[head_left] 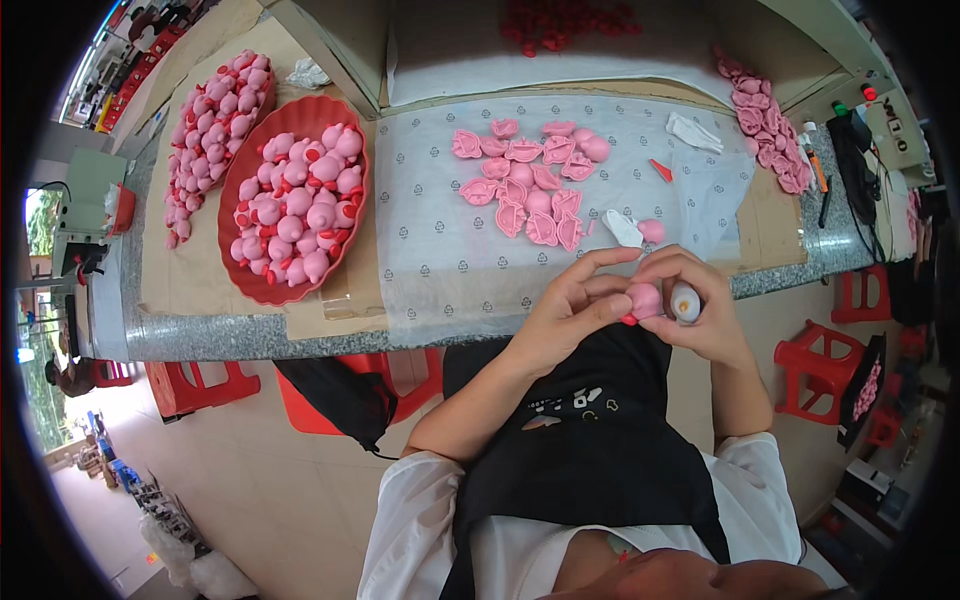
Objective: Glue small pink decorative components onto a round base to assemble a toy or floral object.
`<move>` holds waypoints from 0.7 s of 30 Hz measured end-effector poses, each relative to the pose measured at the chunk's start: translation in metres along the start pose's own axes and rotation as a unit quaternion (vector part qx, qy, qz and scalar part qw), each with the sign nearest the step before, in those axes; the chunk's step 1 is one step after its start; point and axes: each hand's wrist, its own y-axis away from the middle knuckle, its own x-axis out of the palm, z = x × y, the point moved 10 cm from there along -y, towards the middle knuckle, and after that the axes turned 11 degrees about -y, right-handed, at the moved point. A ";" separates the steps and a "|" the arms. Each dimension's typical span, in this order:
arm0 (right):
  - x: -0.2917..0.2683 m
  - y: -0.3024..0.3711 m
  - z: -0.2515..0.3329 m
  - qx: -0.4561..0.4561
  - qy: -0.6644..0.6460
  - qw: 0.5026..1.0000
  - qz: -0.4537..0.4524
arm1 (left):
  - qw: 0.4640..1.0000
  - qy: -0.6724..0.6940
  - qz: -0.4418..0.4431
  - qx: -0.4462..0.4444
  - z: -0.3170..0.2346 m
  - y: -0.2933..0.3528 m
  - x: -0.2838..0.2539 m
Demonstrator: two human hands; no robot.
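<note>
Near the front edge of the worktop, my two hands meet around a small round pink toy figure [644,300] with a red foot. My left hand [578,300] pinches it between thumb and fingers. My right hand [712,318] curls around a small white bottle [685,303], whose yellowish tip points up at me, and its fingertips also touch the figure. Just beyond my fingers lie a crumpled white tissue [623,228] and another pink ball-shaped piece [652,231]. Farther back, several hollow pink shell pieces [523,151] and round pink bodies are spread on the printed white sheet [430,270].
To the left stands a red scalloped bowl [228,250] full of pink figures with red feet, beside another heap of figures [215,125]. More pink shells [765,130] are piled at right. An orange marker [818,170] and a red stool [820,360] are farther right.
</note>
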 end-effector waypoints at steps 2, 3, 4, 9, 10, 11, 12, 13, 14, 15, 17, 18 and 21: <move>0.000 0.005 -0.018 0.094 -0.128 0.987 -0.028 | 0.994 -0.098 -0.020 0.039 -0.003 0.000 -0.014; 0.005 0.012 -0.036 0.187 -0.252 0.948 -0.050 | 0.977 -0.191 -0.040 0.080 -0.010 0.000 -0.020; 0.005 0.012 -0.038 0.184 -0.255 0.948 -0.054 | 0.977 -0.195 -0.036 0.077 -0.008 -0.001 -0.021; 0.033 0.022 -0.055 0.265 -0.499 0.823 -0.049 | 0.951 -0.250 0.034 0.181 -0.029 0.001 0.001; 0.035 0.022 -0.055 0.263 -0.503 0.822 -0.050 | 0.950 -0.253 0.035 0.177 -0.029 0.000 0.001; 0.038 0.022 -0.054 0.265 -0.519 0.811 -0.046 | 0.950 -0.249 0.043 0.183 -0.029 0.000 0.003; 0.041 0.023 -0.054 0.268 -0.535 0.800 -0.043 | 0.949 -0.245 0.050 0.189 -0.029 0.000 0.004; 0.042 0.024 -0.055 0.267 -0.537 0.799 -0.045 | 0.949 -0.247 0.052 0.187 -0.029 -0.001 0.003; 0.044 0.025 -0.057 0.269 -0.553 0.787 -0.043 | 0.951 -0.244 0.054 0.183 -0.028 -0.001 0.003; 0.047 0.026 -0.058 0.272 -0.568 0.776 -0.041 | 0.952 -0.240 0.057 0.179 -0.027 -0.001 0.004; 0.048 0.027 -0.062 0.272 -0.570 0.774 -0.043 | 0.957 -0.231 0.050 0.170 -0.024 -0.002 0.003; 0.049 0.027 -0.064 0.273 -0.571 0.773 -0.043 | 0.961 -0.221 0.042 0.164 -0.022 -0.002 0.001; 0.051 0.028 -0.063 0.254 -0.594 0.761 -0.057 | 0.968 -0.204 0.044 0.142 -0.018 -0.001 0.001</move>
